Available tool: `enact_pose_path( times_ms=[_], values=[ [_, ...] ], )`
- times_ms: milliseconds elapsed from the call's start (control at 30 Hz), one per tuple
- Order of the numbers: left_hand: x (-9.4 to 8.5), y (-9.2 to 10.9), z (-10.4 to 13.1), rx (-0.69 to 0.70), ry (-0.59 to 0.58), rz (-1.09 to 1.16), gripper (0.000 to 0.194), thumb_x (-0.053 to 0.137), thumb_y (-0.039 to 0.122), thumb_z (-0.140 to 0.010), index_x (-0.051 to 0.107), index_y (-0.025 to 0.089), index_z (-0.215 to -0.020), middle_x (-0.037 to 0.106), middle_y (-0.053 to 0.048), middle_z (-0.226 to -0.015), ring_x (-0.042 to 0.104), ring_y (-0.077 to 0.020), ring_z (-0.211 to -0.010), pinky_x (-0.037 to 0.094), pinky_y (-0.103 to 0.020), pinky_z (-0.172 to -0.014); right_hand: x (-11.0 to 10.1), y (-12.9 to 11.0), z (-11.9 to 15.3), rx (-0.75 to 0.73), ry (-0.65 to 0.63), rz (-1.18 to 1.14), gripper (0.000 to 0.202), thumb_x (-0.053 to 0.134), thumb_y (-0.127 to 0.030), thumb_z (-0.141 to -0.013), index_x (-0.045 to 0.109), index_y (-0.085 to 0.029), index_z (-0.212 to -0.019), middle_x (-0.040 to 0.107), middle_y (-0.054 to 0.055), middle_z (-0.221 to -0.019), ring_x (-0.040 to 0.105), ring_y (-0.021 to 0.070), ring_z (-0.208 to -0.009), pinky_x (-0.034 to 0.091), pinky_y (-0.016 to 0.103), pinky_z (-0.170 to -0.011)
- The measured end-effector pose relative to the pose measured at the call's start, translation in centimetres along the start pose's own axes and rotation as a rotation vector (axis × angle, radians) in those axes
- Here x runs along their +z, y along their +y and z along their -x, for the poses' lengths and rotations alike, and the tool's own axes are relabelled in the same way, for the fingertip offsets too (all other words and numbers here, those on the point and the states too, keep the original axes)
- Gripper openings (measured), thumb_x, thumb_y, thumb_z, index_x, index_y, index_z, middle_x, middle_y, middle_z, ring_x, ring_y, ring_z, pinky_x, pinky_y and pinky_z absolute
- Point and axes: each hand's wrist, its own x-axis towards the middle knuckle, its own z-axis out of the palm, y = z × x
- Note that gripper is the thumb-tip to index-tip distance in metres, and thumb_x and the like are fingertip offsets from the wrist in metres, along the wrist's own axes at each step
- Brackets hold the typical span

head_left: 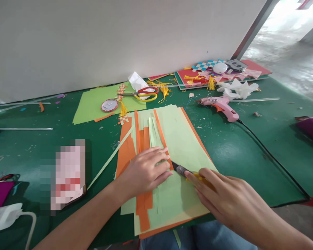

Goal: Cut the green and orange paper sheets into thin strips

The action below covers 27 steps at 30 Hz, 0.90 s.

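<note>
My right hand grips a yellow box cutter, its dark blade pointing left at the edge of an orange paper strip. The tip lies close to the fingertips of my left hand. That left hand rests flat with fingers stretched over the strips, on a stack of pale green paper sheets. Under and around it lie more orange strips and thin pale green strips, partly hidden by the hand. One long pale green strip slants off the stack to the left.
A pink glue gun with a black cord lies right of the stack. Behind are scissors, a round tin, yellow tassels and red folders. A blurred-out phone lies left on the green table.
</note>
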Motion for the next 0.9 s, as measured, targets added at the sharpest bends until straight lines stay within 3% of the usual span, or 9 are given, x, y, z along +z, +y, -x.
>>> enact_pose_path(
  times_ms=[333, 567, 900],
  values=[
    [-0.05, -0.19, -0.04, 0.012, -0.037, 0.001, 0.019, 0.053, 0.031, -0.096, 0.063, 0.016, -0.089, 0.069, -0.007, -0.107, 0.058, -0.0221, -0.121, 0.044, -0.041, -0.109, 0.15, -0.23, -0.26, 0.019, 0.008, 0.022, 0.04, 0.042, -0.01, -0.09, 0.053, -0.01, -0.128, 0.055, 0.004, -0.085, 0.058, 0.0144, -0.064, 0.041, 0.03, -0.046],
    [-0.04, -0.36, -0.02, -0.03, 0.039, -0.01, 0.024, 0.051, 0.032, -0.097, 0.062, 0.015, -0.11, 0.069, -0.008, -0.113, 0.063, -0.0192, -0.113, 0.048, -0.037, -0.106, 0.04, -0.19, -0.12, 0.008, 0.014, 0.029, 0.039, 0.042, -0.009, -0.09, 0.054, -0.011, -0.126, 0.055, 0.004, -0.084, 0.057, 0.014, -0.062, 0.039, 0.03, -0.045],
    [-0.25, -0.76, -0.08, 0.007, 0.031, 0.041, 0.02, 0.053, 0.027, -0.096, 0.065, 0.014, -0.107, 0.071, -0.007, -0.107, 0.062, -0.0199, -0.116, 0.048, -0.039, -0.106, 0.07, -0.22, -0.16, 0.003, 0.017, 0.044, 0.039, 0.042, -0.009, -0.089, 0.053, -0.01, -0.126, 0.056, 0.005, -0.084, 0.057, 0.0135, -0.063, 0.039, 0.029, -0.048]
  ],
)
